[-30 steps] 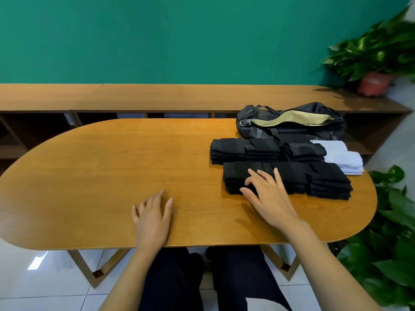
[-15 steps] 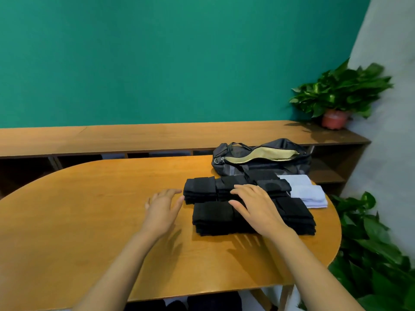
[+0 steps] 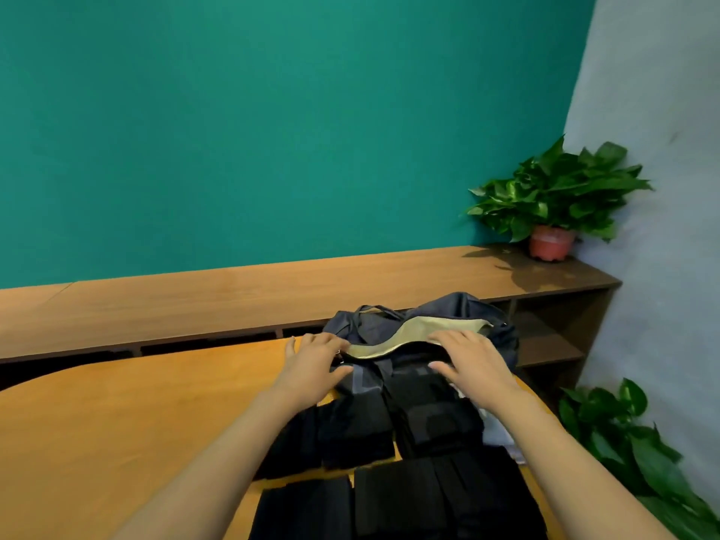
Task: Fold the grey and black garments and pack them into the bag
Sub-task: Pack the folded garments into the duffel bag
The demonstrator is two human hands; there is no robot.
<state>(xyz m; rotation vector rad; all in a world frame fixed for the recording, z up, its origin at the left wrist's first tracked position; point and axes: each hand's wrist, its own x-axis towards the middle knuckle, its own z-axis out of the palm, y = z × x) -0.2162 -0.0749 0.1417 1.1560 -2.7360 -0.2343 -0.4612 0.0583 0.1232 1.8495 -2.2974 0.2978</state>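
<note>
Both hands are now at the bag (image 3: pixel 448 305), and this is the main change: one second ago the left hand (image 3: pixel 315 364) lay flat on the bare table (image 3: pixel 117 422) and the right hand (image 3: pixel 473 362) rested on the nearest pile of clothes, while now each of them has gone past the piles to the mouth of the bag. The left hand lies on the left end of the opening and the right hand on the beige lining (image 3: pixel 409 337), with its thumb on the near flap. The fingers of both hands look mostly straight and spread, touching the fabric; I do not see them curled around the rim. To my judgement the folding is finished and the packing begins, and the next move is to pull the mouth wider. The folded black garments (image 3: pixel 440 418) are all outside, in neat piles on the table between the person and the bag, the far piles touching its near side. Some pale folded pieces (image 3: pixel 496 434) show just right of them, partly hidden by the right forearm. Inside the bag I can see only the lining and no garment, but most of the interior is hidden.
</note>
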